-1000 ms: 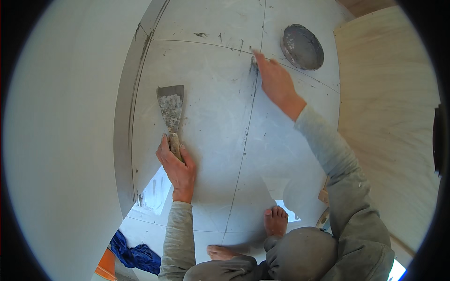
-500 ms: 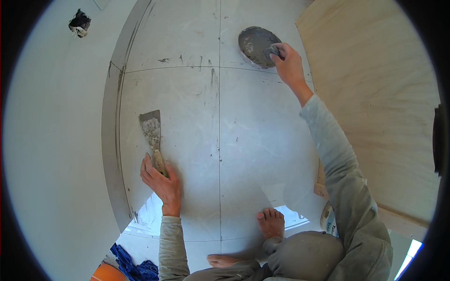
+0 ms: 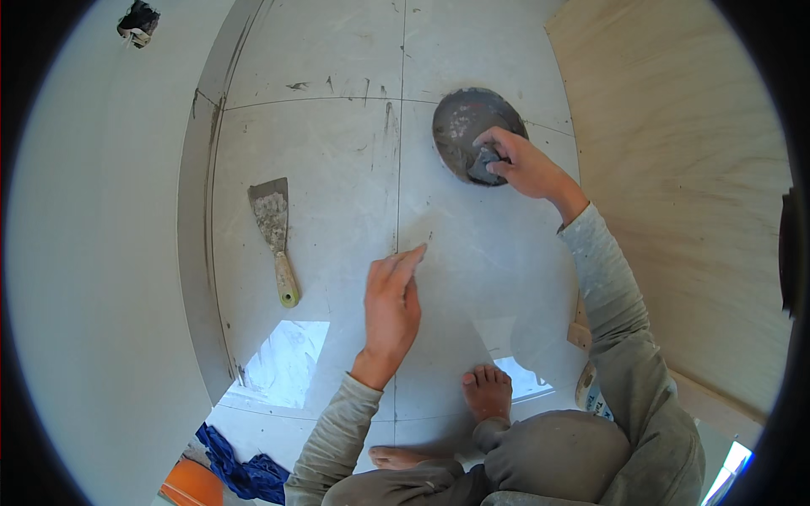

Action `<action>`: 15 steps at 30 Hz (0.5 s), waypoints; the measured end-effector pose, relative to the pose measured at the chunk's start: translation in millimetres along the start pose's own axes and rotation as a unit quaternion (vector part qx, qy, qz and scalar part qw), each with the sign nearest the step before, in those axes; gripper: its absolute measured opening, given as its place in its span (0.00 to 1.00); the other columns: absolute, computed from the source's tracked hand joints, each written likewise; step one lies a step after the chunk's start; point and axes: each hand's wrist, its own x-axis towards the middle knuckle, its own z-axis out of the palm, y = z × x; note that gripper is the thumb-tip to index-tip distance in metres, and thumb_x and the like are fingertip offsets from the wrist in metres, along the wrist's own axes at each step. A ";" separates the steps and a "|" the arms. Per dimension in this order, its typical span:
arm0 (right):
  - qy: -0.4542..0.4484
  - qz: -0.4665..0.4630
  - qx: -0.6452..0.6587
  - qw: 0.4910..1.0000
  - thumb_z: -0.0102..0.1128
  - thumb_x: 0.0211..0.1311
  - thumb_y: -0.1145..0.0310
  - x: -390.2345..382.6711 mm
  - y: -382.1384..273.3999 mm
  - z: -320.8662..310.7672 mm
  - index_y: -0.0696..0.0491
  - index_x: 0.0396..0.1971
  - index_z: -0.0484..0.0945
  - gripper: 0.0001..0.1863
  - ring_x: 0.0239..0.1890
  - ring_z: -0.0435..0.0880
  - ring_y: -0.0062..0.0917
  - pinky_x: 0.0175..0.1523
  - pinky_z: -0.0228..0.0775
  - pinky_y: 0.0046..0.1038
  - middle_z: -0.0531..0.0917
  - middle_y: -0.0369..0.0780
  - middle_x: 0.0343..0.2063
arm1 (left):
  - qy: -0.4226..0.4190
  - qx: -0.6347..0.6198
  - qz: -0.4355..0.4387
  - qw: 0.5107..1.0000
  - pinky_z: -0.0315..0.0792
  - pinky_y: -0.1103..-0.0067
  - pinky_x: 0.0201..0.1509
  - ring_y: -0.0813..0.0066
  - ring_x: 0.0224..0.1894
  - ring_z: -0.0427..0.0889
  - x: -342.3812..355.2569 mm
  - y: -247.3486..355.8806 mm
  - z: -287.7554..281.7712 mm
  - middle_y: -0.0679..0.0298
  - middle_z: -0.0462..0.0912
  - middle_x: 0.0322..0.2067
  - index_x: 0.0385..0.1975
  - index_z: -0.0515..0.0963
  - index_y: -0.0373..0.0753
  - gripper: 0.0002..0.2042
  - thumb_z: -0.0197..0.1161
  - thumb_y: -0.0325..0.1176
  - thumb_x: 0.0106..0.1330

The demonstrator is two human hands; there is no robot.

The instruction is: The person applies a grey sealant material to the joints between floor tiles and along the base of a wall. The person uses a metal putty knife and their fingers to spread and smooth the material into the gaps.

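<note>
A round dark bowl (image 3: 454, 118), smeared with grey paste, rests tilted on the tiles at the upper right of centre. My right hand (image 3: 531, 169) reaches over its near right side, thumb and fingers closed on a dark grey lump (image 3: 485, 164); whether this is paste or a coated rag I cannot tell. My left hand (image 3: 395, 291) hovers over the middle of the floor, fingers stretched forward, nothing visible in it. To its left lies a putty knife (image 3: 274, 236), its broad blade pointing away and crusted with grey, its pale handle toward me.
Large pale tiles (image 3: 312, 169) with dark joints and smears form the floor. A plywood panel (image 3: 675, 169) stands along the right, a pale wall (image 3: 101, 211) on the left. Blue cloth (image 3: 245, 472) and an orange object (image 3: 192, 483) lie at lower left. My bare foot (image 3: 488, 394) rests nearby.
My left hand has let go of the putty knife and moved right to the middle. The bowl has come nearer along with my right hand, which now reaches further into it.
</note>
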 end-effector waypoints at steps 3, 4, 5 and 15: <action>-0.065 0.013 0.025 0.998 0.64 0.65 0.78 -22.6 -15.2 16.3 0.53 0.57 0.72 0.21 0.38 0.77 0.29 0.48 0.71 0.34 0.78 0.41 0.33 | -0.072 -0.105 -0.050 0.991 0.74 0.68 0.59 0.54 0.58 0.78 6.0 9.3 37.3 0.48 0.78 0.57 0.62 0.71 0.33 0.21 0.52 0.15 0.69; -0.100 0.023 0.049 0.994 0.63 0.65 0.79 -29.1 -20.6 23.8 0.53 0.57 0.72 0.21 0.37 0.76 0.27 0.48 0.70 0.33 0.77 0.40 0.32 | -0.069 -0.104 -0.055 0.991 0.74 0.68 0.59 0.54 0.58 0.78 6.2 12.4 46.9 0.48 0.78 0.57 0.62 0.71 0.33 0.21 0.52 0.15 0.69; -0.100 0.022 0.059 0.993 0.64 0.64 0.79 -36.2 -20.7 29.8 0.53 0.58 0.72 0.22 0.39 0.79 0.25 0.49 0.71 0.32 0.80 0.40 0.34 | -0.050 -0.210 -0.112 0.970 0.73 0.66 0.62 0.49 0.62 0.75 6.5 15.8 58.3 0.41 0.72 0.62 0.62 0.64 0.30 0.20 0.51 0.16 0.69; 0.061 0.065 -0.115 0.989 0.63 0.60 0.82 -72.1 -25.9 37.9 0.53 0.57 0.70 0.25 0.48 0.84 0.49 0.52 0.75 0.42 0.85 0.53 0.40 | -0.008 -0.305 -0.240 0.922 0.79 0.70 0.55 0.57 0.54 0.85 16.0 13.6 81.0 0.37 0.71 0.59 0.53 0.56 0.32 0.15 0.54 0.20 0.74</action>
